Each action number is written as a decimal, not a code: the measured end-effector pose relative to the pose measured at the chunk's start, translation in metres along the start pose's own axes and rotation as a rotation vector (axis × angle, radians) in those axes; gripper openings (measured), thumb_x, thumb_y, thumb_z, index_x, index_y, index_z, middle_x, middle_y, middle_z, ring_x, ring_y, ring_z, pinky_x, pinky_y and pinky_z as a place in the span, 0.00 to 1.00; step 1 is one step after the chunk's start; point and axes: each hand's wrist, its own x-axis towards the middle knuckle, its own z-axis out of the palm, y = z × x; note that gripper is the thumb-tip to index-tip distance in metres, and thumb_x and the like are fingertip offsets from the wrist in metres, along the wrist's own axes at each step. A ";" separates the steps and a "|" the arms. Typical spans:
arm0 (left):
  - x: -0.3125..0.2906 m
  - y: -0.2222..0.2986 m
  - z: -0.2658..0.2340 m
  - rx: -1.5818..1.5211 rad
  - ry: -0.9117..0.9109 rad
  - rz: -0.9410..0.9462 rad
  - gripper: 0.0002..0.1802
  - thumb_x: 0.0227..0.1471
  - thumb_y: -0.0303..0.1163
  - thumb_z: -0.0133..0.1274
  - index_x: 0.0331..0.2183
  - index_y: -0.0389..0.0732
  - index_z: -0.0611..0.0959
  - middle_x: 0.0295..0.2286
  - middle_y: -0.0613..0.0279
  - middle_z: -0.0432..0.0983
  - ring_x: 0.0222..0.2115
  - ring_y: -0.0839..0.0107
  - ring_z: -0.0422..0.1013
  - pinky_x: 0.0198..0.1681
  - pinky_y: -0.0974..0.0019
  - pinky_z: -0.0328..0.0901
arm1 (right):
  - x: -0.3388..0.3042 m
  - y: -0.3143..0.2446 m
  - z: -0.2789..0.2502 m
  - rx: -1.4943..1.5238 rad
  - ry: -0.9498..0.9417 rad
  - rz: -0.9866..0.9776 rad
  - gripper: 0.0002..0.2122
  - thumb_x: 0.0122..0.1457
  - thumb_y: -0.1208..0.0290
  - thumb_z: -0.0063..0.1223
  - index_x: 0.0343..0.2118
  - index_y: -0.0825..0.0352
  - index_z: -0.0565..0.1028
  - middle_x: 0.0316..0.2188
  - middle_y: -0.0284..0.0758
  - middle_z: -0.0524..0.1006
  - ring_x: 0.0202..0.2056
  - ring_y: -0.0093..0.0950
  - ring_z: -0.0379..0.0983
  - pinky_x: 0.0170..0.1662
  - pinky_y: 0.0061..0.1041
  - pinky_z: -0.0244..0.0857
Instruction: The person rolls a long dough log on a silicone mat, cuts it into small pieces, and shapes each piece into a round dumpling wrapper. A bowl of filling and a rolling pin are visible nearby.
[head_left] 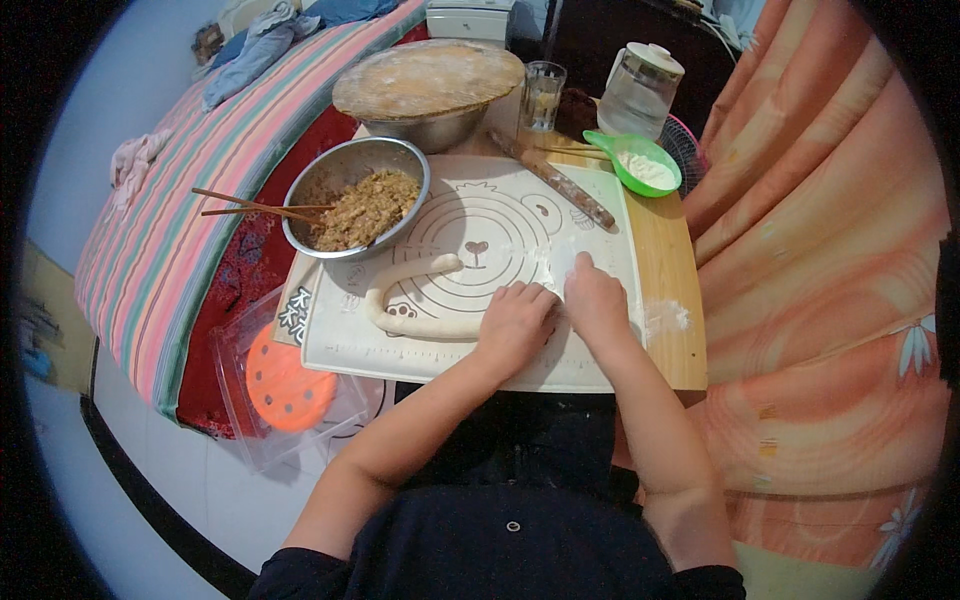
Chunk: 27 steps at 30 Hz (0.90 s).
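dough rope (376, 303) on mat (480, 215), bowl (345, 160) and rolling pin (562, 186) beyond

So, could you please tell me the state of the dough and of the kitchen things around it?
Dough rope: bent, one end free, other end hidden by the left hand.
Steel bowl: uncovered, holding brown filling.
Chopsticks: propped in this bowl.
Back bowl: covered by a floury round board.
Glass: upright, uncovered.
Pitcher: lidded, partly filled with clear liquid.
Green scoop: holding white powder.
Rolling pin: lying down, dusted white.
Mat: spread flat.
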 end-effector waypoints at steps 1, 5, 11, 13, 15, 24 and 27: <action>-0.002 -0.001 0.000 -0.040 0.028 -0.016 0.12 0.48 0.32 0.58 0.37 0.42 0.81 0.33 0.60 0.77 0.38 0.57 0.71 0.42 0.56 0.64 | 0.002 0.003 -0.001 0.031 0.031 0.028 0.11 0.61 0.67 0.44 0.39 0.71 0.68 0.28 0.53 0.78 0.33 0.52 0.76 0.39 0.49 0.69; -0.009 -0.014 -0.010 -0.141 -0.008 -0.065 0.10 0.50 0.32 0.57 0.36 0.41 0.83 0.32 0.58 0.78 0.36 0.55 0.72 0.41 0.55 0.66 | -0.009 0.019 -0.018 0.096 0.138 -0.006 0.13 0.62 0.64 0.46 0.38 0.71 0.67 0.27 0.53 0.78 0.32 0.53 0.75 0.38 0.50 0.68; -0.013 -0.006 -0.014 -0.181 -0.028 -0.081 0.06 0.49 0.33 0.57 0.32 0.44 0.84 0.31 0.62 0.77 0.36 0.60 0.72 0.41 0.57 0.64 | -0.035 0.001 -0.042 0.081 -0.002 -0.079 0.13 0.62 0.64 0.47 0.38 0.71 0.67 0.26 0.53 0.77 0.31 0.53 0.75 0.37 0.49 0.68; -0.013 -0.005 -0.012 -0.182 0.020 -0.043 0.05 0.48 0.31 0.58 0.30 0.43 0.83 0.30 0.60 0.78 0.34 0.56 0.72 0.39 0.56 0.66 | -0.037 0.004 -0.036 0.066 -0.028 -0.091 0.12 0.62 0.64 0.47 0.38 0.70 0.68 0.26 0.53 0.78 0.31 0.52 0.75 0.37 0.48 0.68; -0.014 -0.004 -0.012 -0.173 0.045 -0.023 0.05 0.47 0.30 0.59 0.30 0.42 0.82 0.29 0.59 0.78 0.33 0.55 0.72 0.39 0.55 0.66 | -0.039 0.004 -0.031 0.056 -0.049 -0.102 0.12 0.62 0.64 0.47 0.38 0.70 0.68 0.26 0.52 0.78 0.31 0.52 0.75 0.38 0.48 0.69; -0.019 0.001 -0.017 -0.065 0.003 -0.018 0.08 0.46 0.29 0.59 0.33 0.43 0.82 0.34 0.59 0.77 0.35 0.56 0.72 0.40 0.55 0.65 | -0.037 -0.017 -0.012 -0.017 -0.099 -0.077 0.10 0.61 0.67 0.45 0.37 0.69 0.69 0.26 0.51 0.79 0.31 0.50 0.77 0.39 0.48 0.69; -0.024 -0.002 -0.018 -0.043 -0.021 0.025 0.12 0.45 0.28 0.59 0.37 0.42 0.80 0.35 0.57 0.75 0.36 0.55 0.71 0.40 0.54 0.66 | -0.027 -0.017 -0.002 -0.039 -0.051 -0.092 0.09 0.61 0.67 0.45 0.37 0.69 0.69 0.27 0.51 0.79 0.32 0.50 0.77 0.39 0.48 0.70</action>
